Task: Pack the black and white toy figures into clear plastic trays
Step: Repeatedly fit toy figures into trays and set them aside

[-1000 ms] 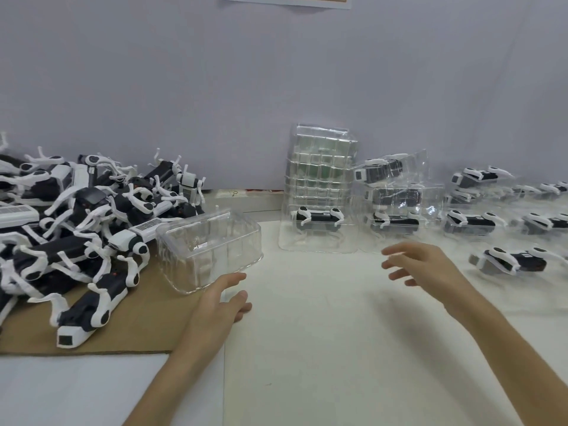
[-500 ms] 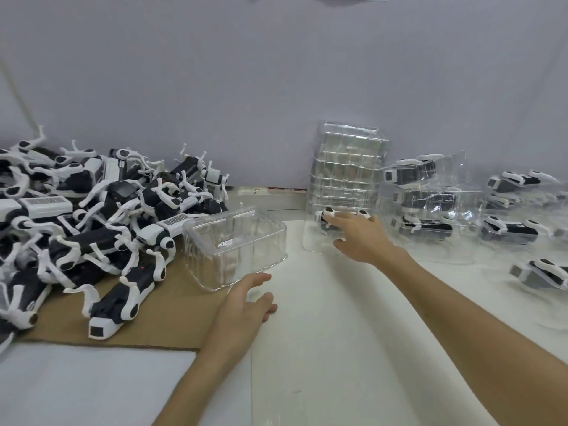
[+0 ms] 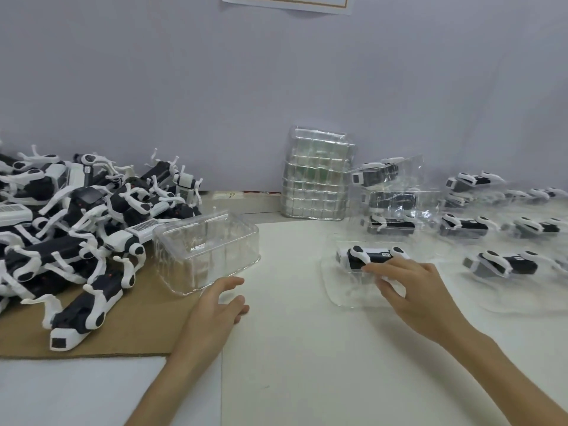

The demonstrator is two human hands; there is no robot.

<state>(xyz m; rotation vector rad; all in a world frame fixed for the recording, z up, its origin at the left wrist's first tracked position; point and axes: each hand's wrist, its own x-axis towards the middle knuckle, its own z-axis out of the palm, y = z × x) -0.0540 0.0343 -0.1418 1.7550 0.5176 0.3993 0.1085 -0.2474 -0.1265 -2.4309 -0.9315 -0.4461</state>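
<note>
Right hand (image 3: 408, 290) has come back from the foot of the far stack and brought a clear tray (image 3: 341, 290) with it, out to the middle right of the table (image 3: 307, 364), with one toy figure (image 3: 373, 256) lying in it! Its fingers are bent over the figure, thumb closing in from the near side, clamped on it. Left hand (image 3: 215, 309) has barely stirred: palm down on the table, fingers loosely apart and holding nothing, index tip just beside the near rim of the one empty tray (image 3: 206, 250). Now the count: two hands, one empty tray at left, one tall stack of trays (image 3: 319, 176) against the far wall. Far right, packed trays (image 3: 464, 227), at least eight figures showing there, the farthest too blurred to count surely. On the left, a pile of loose figures (image 3: 76, 229) on a cardboard sheet (image 3: 138, 336), too tangled to count
</note>
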